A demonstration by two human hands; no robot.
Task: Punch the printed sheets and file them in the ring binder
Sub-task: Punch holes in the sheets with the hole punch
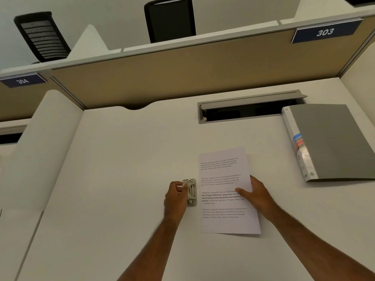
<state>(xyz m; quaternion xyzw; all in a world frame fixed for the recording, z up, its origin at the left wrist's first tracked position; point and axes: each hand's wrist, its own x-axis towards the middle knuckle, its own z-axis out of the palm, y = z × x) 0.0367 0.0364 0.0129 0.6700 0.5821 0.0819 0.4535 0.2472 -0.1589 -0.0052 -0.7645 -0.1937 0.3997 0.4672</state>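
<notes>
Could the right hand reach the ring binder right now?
Probably yes: only bare desk lies between the right hand and the closed ring binder up to its right, but that hand is holding the printed sheets.

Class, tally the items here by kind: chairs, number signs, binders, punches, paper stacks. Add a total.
Chairs: 2
Number signs: 2
Binder: 1
Punch: 1
Paper stack: 1
Total: 7
</notes>
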